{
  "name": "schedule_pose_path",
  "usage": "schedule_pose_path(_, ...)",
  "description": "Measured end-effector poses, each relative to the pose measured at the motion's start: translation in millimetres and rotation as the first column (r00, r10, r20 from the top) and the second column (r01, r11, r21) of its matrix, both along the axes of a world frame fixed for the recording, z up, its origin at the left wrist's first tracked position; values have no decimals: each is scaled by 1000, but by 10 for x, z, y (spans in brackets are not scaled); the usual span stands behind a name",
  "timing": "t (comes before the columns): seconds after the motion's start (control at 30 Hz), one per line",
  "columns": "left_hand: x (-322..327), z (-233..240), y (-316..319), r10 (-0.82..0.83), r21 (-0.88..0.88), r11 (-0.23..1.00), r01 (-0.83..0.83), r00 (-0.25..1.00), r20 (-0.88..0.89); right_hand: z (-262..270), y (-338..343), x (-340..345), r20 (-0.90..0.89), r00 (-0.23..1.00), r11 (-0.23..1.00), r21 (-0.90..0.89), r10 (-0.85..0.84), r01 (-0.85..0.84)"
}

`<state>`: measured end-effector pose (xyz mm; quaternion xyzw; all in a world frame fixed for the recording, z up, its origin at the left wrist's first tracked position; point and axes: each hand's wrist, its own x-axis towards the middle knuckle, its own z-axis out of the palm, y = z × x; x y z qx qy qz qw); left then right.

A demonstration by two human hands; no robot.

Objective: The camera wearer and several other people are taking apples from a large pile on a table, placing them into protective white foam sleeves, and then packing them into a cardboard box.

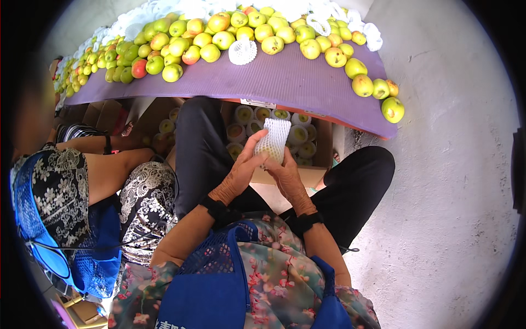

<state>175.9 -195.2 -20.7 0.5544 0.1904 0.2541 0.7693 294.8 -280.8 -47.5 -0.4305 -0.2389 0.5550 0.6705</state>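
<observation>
Between my two hands is an apple in a white foam net sleeve, held above a cardboard box. The sleeve's narrow, stretched end points up and away from me, and the apple shows faintly through its lower part. My left hand grips it from the left, thumb across the near end. My right hand supports it from below and the right, fingers partly hidden. Beneath them, the open cardboard box holds several sleeved apples set in rows, tops showing.
A table with a purple ribbed mat spans the far side, bearing loose green and red apples. White foam sleeves lie among and behind them. A co-worker sits close on my left, near another box. A grey wall stands right.
</observation>
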Motion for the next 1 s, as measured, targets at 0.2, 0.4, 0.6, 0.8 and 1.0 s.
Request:
schedule_pose_path(0.2, 104, 36, -54, 250, -177, 954, -243, 968, 14, 162, 52, -89, 308, 939, 987, 93, -156, 134)
schedule_pose_path(0.4, 111, -104, 45, 131, -675, 736, 45, 969, 208, 215, 92, -167, 436, 879, 980, 122, -196, 158)
schedule_pose_path(0.6, 77, 40, 35, 138, -737, 676, 20, 979, 152, 138, 92, -68, 924, 327, 978, 162, -198, 133)
schedule_pose_path(0.8, 55, -149, 92, 81, -730, 683, 32, 990, 119, 100, 63, -4, 969, 144, 977, 183, -198, 112)
schedule_pose_path(1.0, 42, -151, 122, 147, -646, 759, -83, 988, 46, 145, 63, -55, 847, 516, 990, 77, -129, 120)
